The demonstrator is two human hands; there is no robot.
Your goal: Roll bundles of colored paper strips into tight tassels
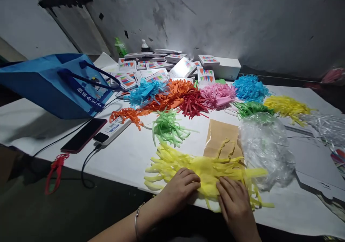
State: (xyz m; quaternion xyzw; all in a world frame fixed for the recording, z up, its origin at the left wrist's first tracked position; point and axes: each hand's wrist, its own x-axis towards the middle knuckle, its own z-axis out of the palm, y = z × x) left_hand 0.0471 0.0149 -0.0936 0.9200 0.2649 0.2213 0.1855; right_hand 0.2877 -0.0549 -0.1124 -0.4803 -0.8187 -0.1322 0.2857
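Observation:
A sheet of yellow tissue paper (206, 168), cut into fringe strips at both ends, lies spread near the table's front edge. My left hand (180, 186) is closed on its near edge, fingers bent and pressed together, with a bracelet on the wrist. To the right, my right hand (234, 195) holds the same edge with its fingers side by side on the paper; its thumb is hidden. Beneath the fringe lies a brown paper envelope (222, 136). A light green tissue tassel (170, 127) sits just beyond the yellow sheet.
Tissue tassels in orange (178, 94), pink (218, 94) and blue (251, 87) lie in a row behind. Clear plastic wrap (265, 148) is at right. On the left are a blue bag (51, 87), a phone (84, 135) and a white power bank (113, 130). Printed boxes (206, 76) stand along the wall.

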